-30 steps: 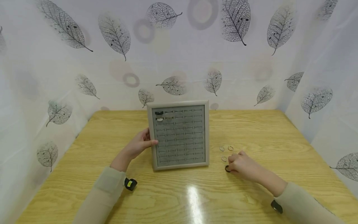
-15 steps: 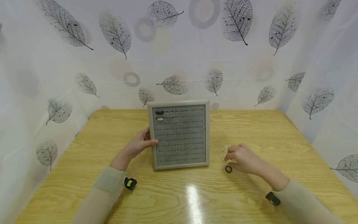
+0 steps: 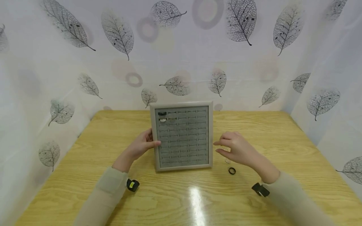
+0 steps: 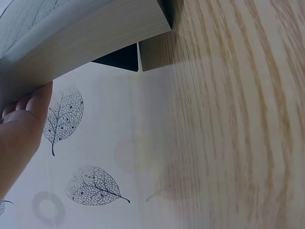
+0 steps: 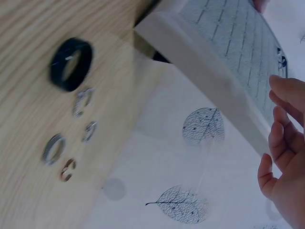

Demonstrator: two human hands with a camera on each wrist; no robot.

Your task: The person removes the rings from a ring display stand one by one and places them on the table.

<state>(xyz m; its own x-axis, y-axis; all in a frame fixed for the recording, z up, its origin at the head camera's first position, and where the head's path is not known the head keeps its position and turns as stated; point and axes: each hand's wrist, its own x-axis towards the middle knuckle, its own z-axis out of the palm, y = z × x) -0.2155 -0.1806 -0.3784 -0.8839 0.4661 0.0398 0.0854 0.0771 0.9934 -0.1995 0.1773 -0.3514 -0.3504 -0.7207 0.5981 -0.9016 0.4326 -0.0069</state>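
Observation:
A framed ring display (image 3: 182,138) stands tilted on the table, with grey slotted padding. In its upper left slots sit a black ring (image 3: 162,113) and a silver-white ring (image 3: 162,120). My left hand (image 3: 138,146) grips the frame's left edge, thumb in front and fingers behind. Just right of the frame hovers my right hand (image 3: 238,149), thumb and index finger apart, with no ring visible between them. Below it a wide black ring (image 5: 71,64) lies on the table. Near that are silver rings (image 5: 54,149) and a copper-coloured open ring (image 5: 68,170).
The wooden table (image 3: 175,201) meets a pale curtain (image 3: 181,62) with leaf prints at the back and sides. Black devices (image 3: 132,185) are worn at both wrists. In the left wrist view, a dark support (image 4: 121,58) shows behind the frame.
My right hand has left the black ring, passed over the smaller rings and moved up and left towards the frame. The left hand keeps its hold on the frame.

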